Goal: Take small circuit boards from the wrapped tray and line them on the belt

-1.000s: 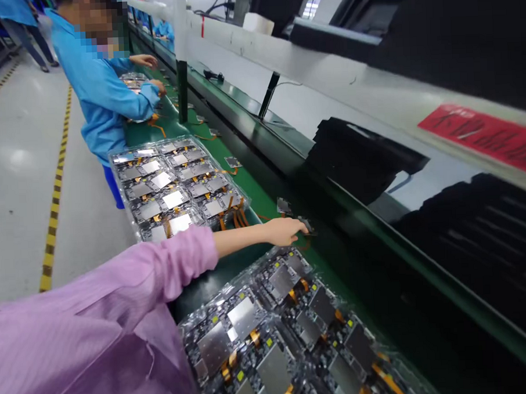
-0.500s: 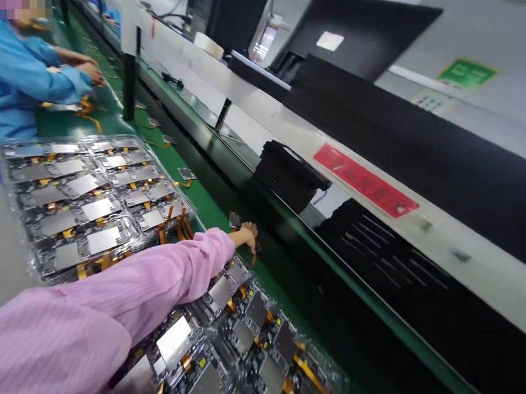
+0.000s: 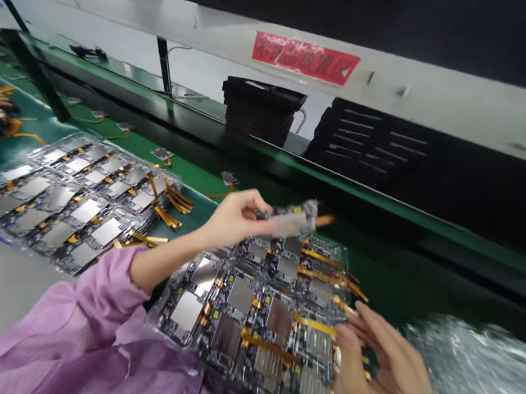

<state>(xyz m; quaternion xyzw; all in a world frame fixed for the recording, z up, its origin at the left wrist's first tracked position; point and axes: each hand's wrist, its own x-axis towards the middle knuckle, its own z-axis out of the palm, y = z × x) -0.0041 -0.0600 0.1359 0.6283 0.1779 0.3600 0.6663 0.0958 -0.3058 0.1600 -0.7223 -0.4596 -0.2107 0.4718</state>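
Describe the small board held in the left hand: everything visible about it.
The circuit board is a small flat module with a silvery metal shield on its face, a yellow-green sticker on its upper edge and an orange flex ribbon sticking out on its right end. It is motion-blurred. The left hand pinches its left end, holding it roughly level in the air above the near tray's far edge.

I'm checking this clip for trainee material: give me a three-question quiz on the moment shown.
1. True or false: the left hand holds a circuit board in the air above the near tray.
2. Where is the right hand? A) on the far tray B) at the near tray's right edge C) on the black stack
3. What colour are the boards' ribbon cables?

Key: 1 true; 2 B; 3 orange.
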